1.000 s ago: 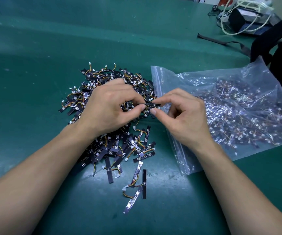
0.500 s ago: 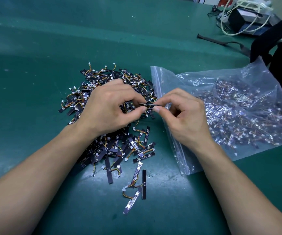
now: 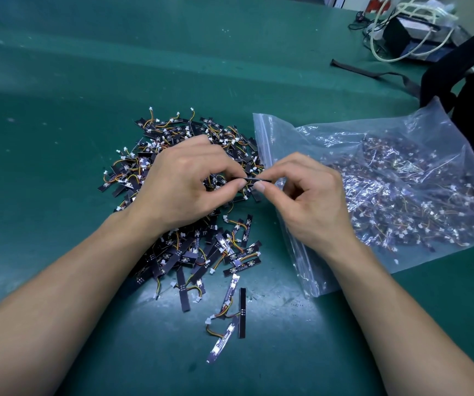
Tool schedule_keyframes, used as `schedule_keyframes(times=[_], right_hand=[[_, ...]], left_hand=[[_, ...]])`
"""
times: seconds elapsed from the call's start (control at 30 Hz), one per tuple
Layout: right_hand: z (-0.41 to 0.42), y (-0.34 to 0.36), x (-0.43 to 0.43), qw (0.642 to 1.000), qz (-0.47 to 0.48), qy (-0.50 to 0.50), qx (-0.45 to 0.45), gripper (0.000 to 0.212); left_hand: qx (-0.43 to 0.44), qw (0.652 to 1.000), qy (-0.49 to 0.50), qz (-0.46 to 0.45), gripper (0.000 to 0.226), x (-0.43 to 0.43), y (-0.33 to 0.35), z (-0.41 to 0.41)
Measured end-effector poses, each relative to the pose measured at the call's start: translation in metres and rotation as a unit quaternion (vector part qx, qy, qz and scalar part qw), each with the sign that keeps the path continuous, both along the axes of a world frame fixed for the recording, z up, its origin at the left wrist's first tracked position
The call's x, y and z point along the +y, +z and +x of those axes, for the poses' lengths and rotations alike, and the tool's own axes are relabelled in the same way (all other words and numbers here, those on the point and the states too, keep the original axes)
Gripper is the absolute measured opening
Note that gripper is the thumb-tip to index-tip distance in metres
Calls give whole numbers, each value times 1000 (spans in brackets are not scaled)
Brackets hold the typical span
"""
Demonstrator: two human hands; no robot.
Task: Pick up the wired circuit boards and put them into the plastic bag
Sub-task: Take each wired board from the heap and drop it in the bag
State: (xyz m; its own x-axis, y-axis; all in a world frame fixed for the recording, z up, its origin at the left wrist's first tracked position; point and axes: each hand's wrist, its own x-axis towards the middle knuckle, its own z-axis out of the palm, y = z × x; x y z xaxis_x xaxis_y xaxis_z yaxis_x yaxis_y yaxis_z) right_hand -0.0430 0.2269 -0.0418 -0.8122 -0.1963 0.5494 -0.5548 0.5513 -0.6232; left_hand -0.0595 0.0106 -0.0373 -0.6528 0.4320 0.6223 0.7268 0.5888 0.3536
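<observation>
A person is holding one narrow black circuit-board strip (image 3: 251, 179) between two hands, just above the heap of black wired circuit boards (image 3: 201, 252) that is lying on the green bench mat (image 3: 58, 110). The left hand (image 3: 184, 181) is pinching the strip's left end between thumb and forefinger, with the other fingers curled in over the heap. The right hand (image 3: 310, 201) is pinching the right end the same way, so both hands are grasping the one board.

The strip's long axis is running left to right, roughly level and edge-on to the camera (its wires are not showing from here). The clear zip-top plastic bag (image 3: 275, 130) is lying directly to the right, already holding many boards. Its zip edge is running from far to near, crosswise to the strip, and the strip's right tip is reaching over that edge. The right hand is the nearer of the two to the bag and is hovering over the zip edge itself. Going by this, the coming move is likely a short travel rightward, end first, with the right hand leading. Whether the bag's mouth is gaping open under the hand cannot be told.

No brand, label or legible writing is showing; the small pale marks on the boards are too fine to read.
</observation>
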Motion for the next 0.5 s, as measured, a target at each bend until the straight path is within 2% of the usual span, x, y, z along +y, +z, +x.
schedule_keyframes(times=[0.5], right_hand=[[1,0,-1,1000,-10,-4,-14,11]], left_hand=[[8,1000,4,-1,8,0,0,0]])
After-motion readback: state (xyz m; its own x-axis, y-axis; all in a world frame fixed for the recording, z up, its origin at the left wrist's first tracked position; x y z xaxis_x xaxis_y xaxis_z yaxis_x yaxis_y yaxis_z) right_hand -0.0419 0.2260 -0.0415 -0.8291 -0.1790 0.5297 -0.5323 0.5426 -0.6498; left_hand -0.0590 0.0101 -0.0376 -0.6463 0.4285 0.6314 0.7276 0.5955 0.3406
